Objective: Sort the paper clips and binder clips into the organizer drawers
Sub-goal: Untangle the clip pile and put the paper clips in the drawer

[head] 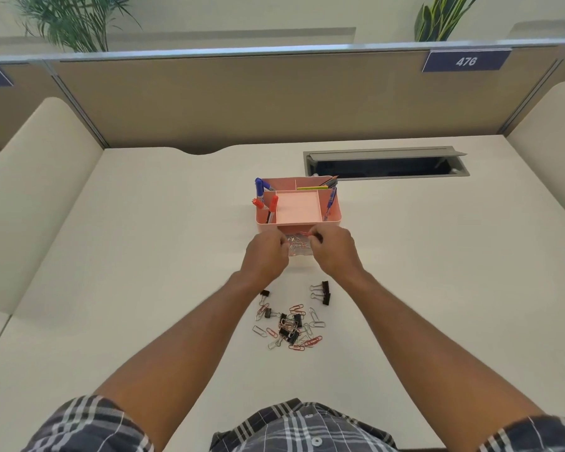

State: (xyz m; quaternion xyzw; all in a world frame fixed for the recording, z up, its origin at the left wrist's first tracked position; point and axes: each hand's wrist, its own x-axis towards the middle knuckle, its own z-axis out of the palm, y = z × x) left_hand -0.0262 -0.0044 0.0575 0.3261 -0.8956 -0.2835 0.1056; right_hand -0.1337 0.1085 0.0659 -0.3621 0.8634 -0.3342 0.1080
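Paper clips (297, 244) fill the open drawer (299, 252); both hands (265, 256) (335, 252) seemingly pinch some.

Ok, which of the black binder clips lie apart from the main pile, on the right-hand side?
The pair of black binder clips lying one behind the other, just below the right forearm; the rest sit in or left of the mixed pile.

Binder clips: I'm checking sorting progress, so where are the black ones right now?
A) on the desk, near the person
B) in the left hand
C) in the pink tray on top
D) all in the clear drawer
A: the black binder clips lie on the desk mixed with paper clips, nearer the person than the drawer, which shows only paper clips.
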